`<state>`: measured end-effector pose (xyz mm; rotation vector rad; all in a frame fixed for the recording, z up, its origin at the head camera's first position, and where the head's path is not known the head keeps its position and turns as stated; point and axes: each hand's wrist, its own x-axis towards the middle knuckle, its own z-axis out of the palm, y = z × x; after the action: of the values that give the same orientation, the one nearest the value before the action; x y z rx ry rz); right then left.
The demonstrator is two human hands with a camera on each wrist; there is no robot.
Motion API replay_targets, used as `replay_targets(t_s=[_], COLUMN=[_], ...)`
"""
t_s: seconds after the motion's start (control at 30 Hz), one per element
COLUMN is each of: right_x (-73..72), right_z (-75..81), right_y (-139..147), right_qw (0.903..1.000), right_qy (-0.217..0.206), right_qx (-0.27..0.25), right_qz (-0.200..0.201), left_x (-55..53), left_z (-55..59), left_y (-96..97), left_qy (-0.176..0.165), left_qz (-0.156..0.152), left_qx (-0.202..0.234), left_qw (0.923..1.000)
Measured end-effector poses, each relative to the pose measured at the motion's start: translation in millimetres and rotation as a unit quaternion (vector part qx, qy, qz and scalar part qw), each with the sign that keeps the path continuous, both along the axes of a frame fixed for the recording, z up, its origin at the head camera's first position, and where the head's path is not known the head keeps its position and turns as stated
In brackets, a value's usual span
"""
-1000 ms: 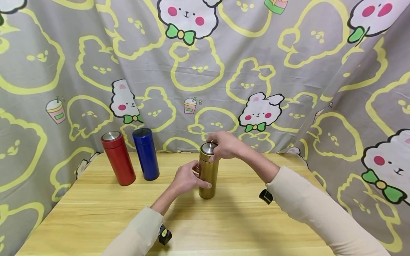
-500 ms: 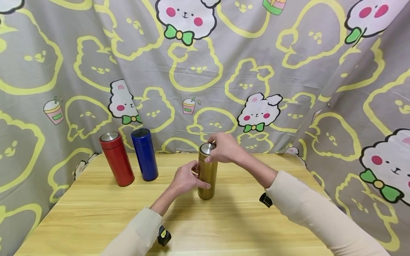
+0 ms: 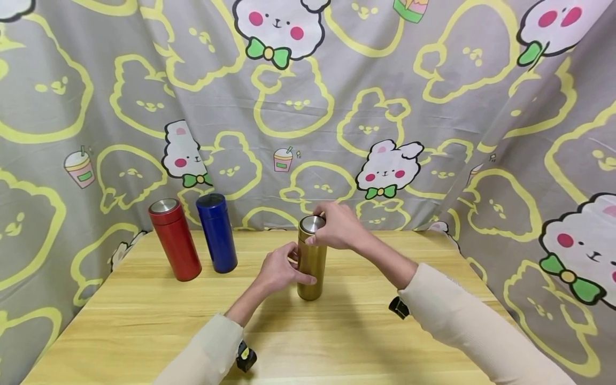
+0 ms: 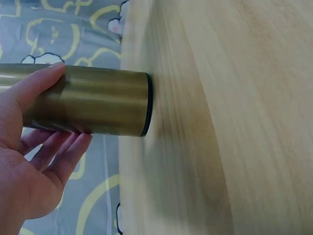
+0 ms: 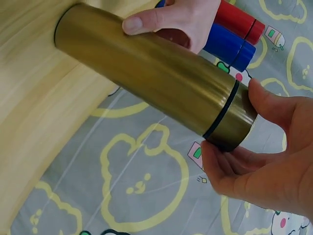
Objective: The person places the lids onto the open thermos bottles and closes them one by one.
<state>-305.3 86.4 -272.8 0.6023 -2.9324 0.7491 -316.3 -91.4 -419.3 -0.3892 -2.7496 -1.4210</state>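
Observation:
A gold thermos bottle [image 3: 312,267] stands upright on the table near its middle. My left hand [image 3: 280,269] grips its body, the thumb lying across the front, as the left wrist view also shows from the side. The fingers of my right hand [image 3: 338,225] hold the gold lid [image 5: 243,120], thumb on one side and fingertips on the other. A dark ring [image 5: 222,110] runs between lid and body. The lid's silver top [image 3: 312,223] is partly covered by the right hand.
To the left stand a red thermos bottle [image 3: 175,240] and, beside it, a blue thermos bottle [image 3: 217,235]. The wooden table [image 3: 144,326] ends at a patterned curtain [image 3: 308,107] that hangs behind and at both sides.
My right hand has turned slightly at the lid, its wrist and sleeve shifting a little downward. The left hand keeps its hold on the body, and the bottle stays in place.

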Motion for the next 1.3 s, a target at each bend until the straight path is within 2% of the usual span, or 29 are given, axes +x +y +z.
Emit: replay_targets(t_s=[0.2, 0.43, 0.57, 0.83, 1.0, 1.2, 1.3], right_x=[3.2, 4.3, 5.2, 5.9, 5.5, 6.4, 6.6], right_z=[-4.6, -6.2, -6.4, -7.0, -4.4, 5.8, 10.6], right_y=[6.2, 7.5, 7.0, 5.9, 6.2, 6.5, 8.6], right_qw=[0.9995, 0.9988, 0.9989, 0.9986, 0.9988, 0.9976, 0.9961], right_qy=[-0.019, -0.029, -0.029, -0.03, -0.032, -0.065, -0.085], right_qx=[-0.013, -0.021, -0.022, -0.027, -0.022, -0.014, -0.018], right_qz=[0.022, 0.034, 0.03, 0.033, 0.03, 0.018, 0.009], left_x=[2.8, 9.0, 11.2, 13.4, 12.9, 10.9, 9.4], left_z=[2.2, 2.5, 3.4, 3.6, 4.9, 9.5, 12.2], left_y=[0.9, 3.5, 4.4, 3.7, 3.5, 1.3, -3.1], left_qy=[-0.01, -0.027, -0.025, -0.011, 0.001, 0.01, 0.009], left_qz=[-0.024, -0.025, -0.03, -0.008, -0.007, -0.004, 0.007], left_qx=[-0.011, 0.002, 0.012, 0.025, 0.025, 0.021, 0.015], left_qw=[0.9996, 0.9993, 0.9992, 0.9996, 0.9997, 0.9997, 0.9998])
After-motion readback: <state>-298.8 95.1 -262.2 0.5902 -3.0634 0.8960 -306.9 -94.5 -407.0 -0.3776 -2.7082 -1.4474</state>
